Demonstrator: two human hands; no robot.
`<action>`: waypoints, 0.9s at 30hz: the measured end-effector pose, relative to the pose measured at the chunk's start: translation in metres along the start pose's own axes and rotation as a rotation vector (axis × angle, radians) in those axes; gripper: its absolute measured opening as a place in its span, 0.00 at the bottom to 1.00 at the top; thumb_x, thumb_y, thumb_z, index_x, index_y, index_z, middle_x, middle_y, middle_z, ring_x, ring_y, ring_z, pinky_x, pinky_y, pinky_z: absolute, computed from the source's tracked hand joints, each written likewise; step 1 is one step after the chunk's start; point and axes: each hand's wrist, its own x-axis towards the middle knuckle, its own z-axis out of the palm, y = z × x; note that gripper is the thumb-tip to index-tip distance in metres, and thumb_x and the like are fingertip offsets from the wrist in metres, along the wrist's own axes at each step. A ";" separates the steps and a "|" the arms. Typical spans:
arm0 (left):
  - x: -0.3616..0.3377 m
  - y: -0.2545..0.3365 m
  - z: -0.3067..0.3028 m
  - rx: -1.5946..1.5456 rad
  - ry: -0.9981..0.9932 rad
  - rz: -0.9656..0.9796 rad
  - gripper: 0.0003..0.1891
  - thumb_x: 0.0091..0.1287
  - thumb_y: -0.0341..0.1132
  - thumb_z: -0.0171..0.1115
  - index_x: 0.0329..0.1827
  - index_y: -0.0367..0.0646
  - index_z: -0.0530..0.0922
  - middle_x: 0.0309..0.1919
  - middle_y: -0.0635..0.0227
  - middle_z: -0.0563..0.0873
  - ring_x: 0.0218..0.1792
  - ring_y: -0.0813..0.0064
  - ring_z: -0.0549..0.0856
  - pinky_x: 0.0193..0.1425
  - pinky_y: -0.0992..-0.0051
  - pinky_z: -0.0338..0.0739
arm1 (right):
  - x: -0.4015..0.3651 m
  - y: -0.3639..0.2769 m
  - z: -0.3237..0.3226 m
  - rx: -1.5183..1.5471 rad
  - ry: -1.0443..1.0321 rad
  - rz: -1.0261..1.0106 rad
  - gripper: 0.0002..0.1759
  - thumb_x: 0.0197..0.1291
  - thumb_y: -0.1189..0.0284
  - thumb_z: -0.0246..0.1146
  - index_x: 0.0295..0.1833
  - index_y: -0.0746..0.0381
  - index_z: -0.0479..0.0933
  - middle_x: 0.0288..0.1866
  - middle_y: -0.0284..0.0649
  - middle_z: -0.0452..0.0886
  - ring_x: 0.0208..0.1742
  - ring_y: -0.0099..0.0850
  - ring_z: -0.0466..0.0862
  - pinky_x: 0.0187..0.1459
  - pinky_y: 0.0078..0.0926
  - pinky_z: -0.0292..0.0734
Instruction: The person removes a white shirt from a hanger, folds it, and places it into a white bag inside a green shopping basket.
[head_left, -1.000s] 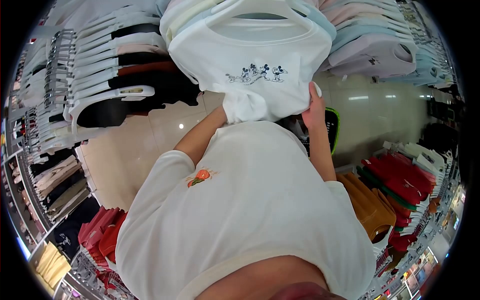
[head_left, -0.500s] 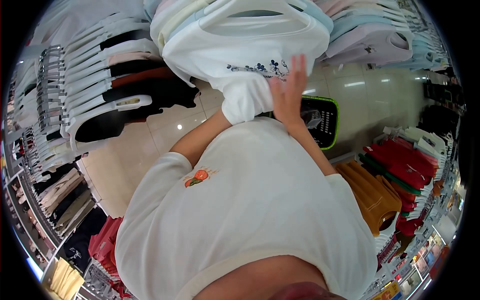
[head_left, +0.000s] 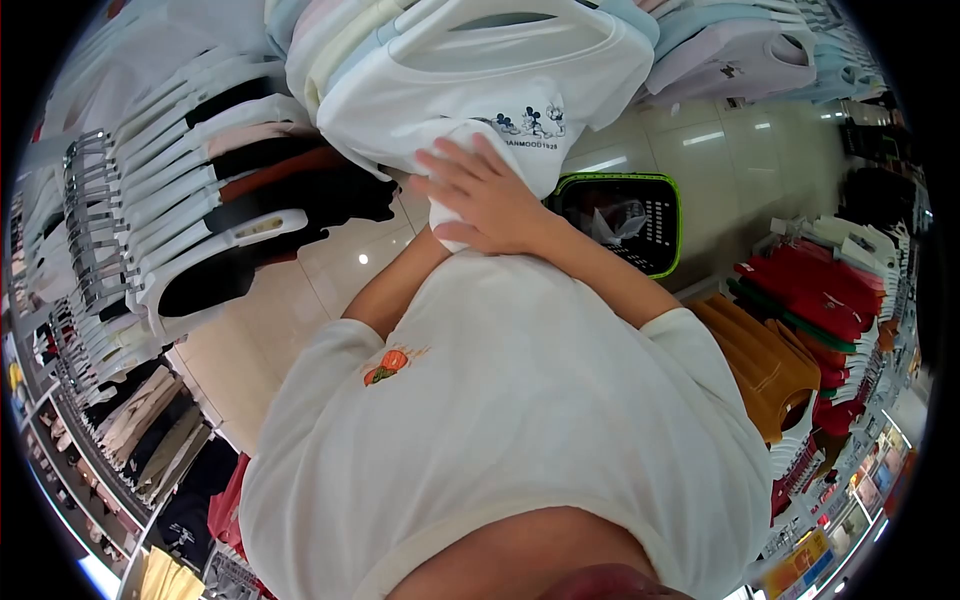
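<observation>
A white T-shirt (head_left: pixel 400 115) with a line of small dark cartoon figures and lettering hangs on a white hanger (head_left: pixel 440 20) in front of me. My left forearm (head_left: pixel 398 285) reaches up under its lower part, and the cloth, together with my right hand, hides my left hand. Over that bunched cloth lies my right hand (head_left: pixel 490 200), fingers spread and palm against the shirt, gripping nothing that I can see. The printed figures show just beyond my right fingers.
Dark, white and rust garments (head_left: pixel 270 165) hang on a rack at left. Pastel shirts (head_left: pixel 740 65) hang at upper right, with red tops (head_left: pixel 815 285) and mustard garments (head_left: pixel 750 340) below. A black basket with a green rim (head_left: pixel 678 225) stands on the tiled floor (head_left: pixel 715 150).
My right hand has swept left from beside the print onto the shirt's bunched lower cloth. The cloth around my left hand has shifted slightly left, and more of the basket shows.
</observation>
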 end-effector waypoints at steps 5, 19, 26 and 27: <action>0.000 -0.020 -0.006 -0.026 -0.069 0.012 0.18 0.68 0.35 0.55 0.60 0.44 0.79 0.55 0.57 0.82 0.60 0.55 0.78 0.65 0.62 0.71 | -0.012 0.025 -0.003 -0.075 0.292 0.470 0.40 0.67 0.56 0.59 0.80 0.58 0.56 0.84 0.52 0.48 0.82 0.56 0.52 0.75 0.69 0.39; 0.006 0.007 -0.026 0.115 0.027 0.048 0.23 0.67 0.46 0.57 0.62 0.44 0.76 0.60 0.55 0.80 0.63 0.51 0.77 0.65 0.57 0.71 | 0.002 0.008 0.016 -0.060 0.126 0.330 0.36 0.72 0.49 0.50 0.79 0.57 0.60 0.84 0.54 0.46 0.82 0.57 0.50 0.76 0.64 0.42; 0.002 -0.010 -0.018 -0.378 0.161 -0.176 0.28 0.70 0.50 0.53 0.68 0.44 0.69 0.66 0.57 0.75 0.68 0.53 0.73 0.70 0.57 0.67 | 0.013 -0.014 0.042 0.067 0.023 0.057 0.32 0.69 0.49 0.56 0.71 0.58 0.72 0.78 0.46 0.64 0.79 0.47 0.61 0.77 0.52 0.51; 0.003 -0.012 -0.018 -0.463 0.183 -0.208 0.28 0.70 0.51 0.53 0.69 0.44 0.68 0.67 0.57 0.74 0.68 0.53 0.72 0.71 0.57 0.67 | 0.013 -0.017 0.047 0.070 0.020 0.018 0.32 0.69 0.49 0.56 0.70 0.58 0.72 0.77 0.45 0.66 0.78 0.46 0.63 0.77 0.52 0.52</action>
